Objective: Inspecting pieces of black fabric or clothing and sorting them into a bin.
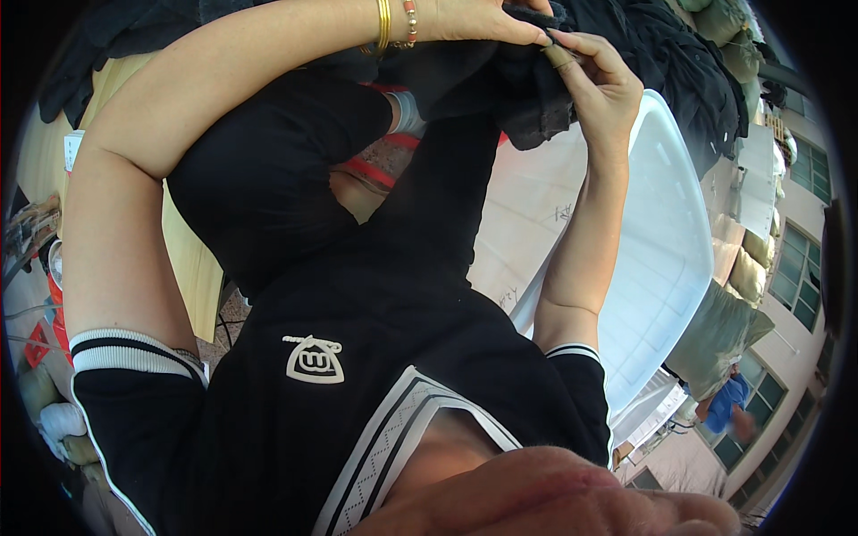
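Note:
Up at the top edge, my left hand (483,20) pinches a piece of dark cloth (536,112) between thumb and fingers; part of this hand is cut off by the frame. Close beside it, my right hand (612,85) grips the same cloth, thumb and forefinger nearly meeting the left thumb. A tan wrap (560,57) circles one digit of the right hand. The cloth hangs over my black-trousered knees (286,152), and its upper part runs out of view. Gold bangles and a beaded bracelet (410,22) sit on my left wrist.
A heap of black garments (661,54) lies beyond my right hand. A white plastic tub (666,259) stands at my right. Pale wooden boards (192,268) are on the left. Stuffed sacks (746,272) and a person in blue (728,402) are farther right.

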`<state>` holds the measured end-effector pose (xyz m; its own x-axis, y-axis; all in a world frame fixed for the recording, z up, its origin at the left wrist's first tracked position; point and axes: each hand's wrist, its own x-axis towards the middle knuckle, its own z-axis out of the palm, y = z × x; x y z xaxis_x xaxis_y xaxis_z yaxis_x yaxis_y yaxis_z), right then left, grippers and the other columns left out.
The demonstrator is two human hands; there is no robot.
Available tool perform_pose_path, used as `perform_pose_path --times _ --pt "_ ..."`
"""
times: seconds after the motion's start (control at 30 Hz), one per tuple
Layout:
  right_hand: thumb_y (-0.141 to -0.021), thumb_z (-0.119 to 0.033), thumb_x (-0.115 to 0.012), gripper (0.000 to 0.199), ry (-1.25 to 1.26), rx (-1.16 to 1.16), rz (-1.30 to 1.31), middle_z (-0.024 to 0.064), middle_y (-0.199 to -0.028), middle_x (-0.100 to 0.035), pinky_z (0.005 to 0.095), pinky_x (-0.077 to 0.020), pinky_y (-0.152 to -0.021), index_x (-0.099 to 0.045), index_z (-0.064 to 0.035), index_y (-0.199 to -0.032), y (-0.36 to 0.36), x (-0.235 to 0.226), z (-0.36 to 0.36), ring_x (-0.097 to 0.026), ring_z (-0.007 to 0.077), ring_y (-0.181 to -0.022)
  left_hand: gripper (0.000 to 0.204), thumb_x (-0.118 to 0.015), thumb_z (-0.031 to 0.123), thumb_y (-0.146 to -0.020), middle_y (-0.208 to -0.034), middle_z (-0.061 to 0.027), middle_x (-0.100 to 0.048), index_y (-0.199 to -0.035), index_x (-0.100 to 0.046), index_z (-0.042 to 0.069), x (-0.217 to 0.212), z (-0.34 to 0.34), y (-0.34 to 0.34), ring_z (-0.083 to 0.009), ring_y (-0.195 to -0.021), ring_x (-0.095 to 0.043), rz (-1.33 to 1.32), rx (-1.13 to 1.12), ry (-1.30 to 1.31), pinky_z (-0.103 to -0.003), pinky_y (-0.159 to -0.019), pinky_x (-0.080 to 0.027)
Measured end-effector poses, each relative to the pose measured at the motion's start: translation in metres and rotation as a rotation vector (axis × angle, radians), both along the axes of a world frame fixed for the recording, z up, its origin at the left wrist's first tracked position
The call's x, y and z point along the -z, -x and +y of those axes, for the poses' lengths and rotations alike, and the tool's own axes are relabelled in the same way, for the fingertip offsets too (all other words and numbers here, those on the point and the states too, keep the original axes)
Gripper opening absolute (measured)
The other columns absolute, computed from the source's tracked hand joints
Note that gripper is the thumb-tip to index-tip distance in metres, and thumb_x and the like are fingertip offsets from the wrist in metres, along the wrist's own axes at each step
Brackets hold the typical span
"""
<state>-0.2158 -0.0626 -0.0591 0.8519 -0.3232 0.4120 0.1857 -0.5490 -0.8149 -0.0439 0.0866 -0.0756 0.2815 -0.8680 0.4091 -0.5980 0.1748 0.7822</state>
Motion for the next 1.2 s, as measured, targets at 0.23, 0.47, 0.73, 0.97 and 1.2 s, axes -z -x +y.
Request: perform_pose_path --times 0.23,0.47,0.73,0.97,1.2 --pt "-0.087 0.004 -0.078 0.021 0.135 -0.077 -0.057 0.0027 -0.103 -0.069 0.0167 -0.0491 -0.075 -0.074 0.0016 -0.108 0.002 0.014 -0.028 -0.063 0.0055 -0.084 0.038 -0.079 0.024 -0.087 -0.098 -0.0137 -0.076 -0.111 -0.072 -0.004 -0.002 -0.004 0.001 -0.0165 -0.09 -0.071 0.12 0.051 -0.052 -0.031 -0.083 -0.056" --pt "-0.083 0.002 -0.079 0.044 -0.025 -0.105 0.055 0.0023 -0.127 -0.062 0.0173 -0.0423 -0.063 -0.067 -0.0031 -0.125 -0.001 -0.002 -0.008 -0.053 0.0011 -0.076 0.031 -0.078 0.016 -0.087 -0.096 -0.0066 -0.073 -0.11 -0.071 -0.004 -0.009 0.001 0.003 -0.0094 -0.085 -0.065 0.268 0.116 -0.12 -0.027 -0.078 -0.055" --pt "-0.08 -0.003 -0.084 0.029 -0.221 -0.068 0.312 -0.0062 -0.073 -0.061 0.0168 -0.0389 -0.053 -0.065 -0.0042 -0.102 0.005 -0.009 -0.013 -0.052 -0.0005 -0.06 0.03 -0.079 0.011 -0.087 -0.085 -0.0013 -0.068 -0.112 -0.069 -0.003 -0.012 0.003 0.006 -0.0055 -0.075 -0.058 0.07 0.136 -0.115 -0.024 -0.068 -0.05" --pt "-0.079 -0.001 -0.082 0.025 -0.364 -0.141 0.301 -0.0036 -0.075 -0.065 0.0172 -0.0408 -0.054 -0.065 -0.0036 -0.096 0.002 -0.001 -0.018 -0.055 0.0013 -0.06 0.02 -0.076 0.004 -0.091 -0.081 0.0057 -0.064 -0.109 -0.07 -0.001 -0.013 0.007 0.003 0.0002 -0.066 -0.051 0.205 0.191 -0.192 -0.017 -0.057 -0.04" --pt "-0.079 -0.003 -0.083 0.023 -0.331 -0.105 0.265 -0.0033 -0.077 -0.066 0.017 -0.0414 -0.056 -0.067 -0.0031 -0.095 0.001 -0.003 -0.016 -0.055 0.0016 -0.063 0.02 -0.075 0.0 -0.092 -0.095 -0.0012 -0.071 -0.11 -0.067 -0.001 -0.011 0.001 -0.003 -0.0039 -0.082 -0.064 0.456 0.236 -0.177 -0.018 -0.069 -0.05"
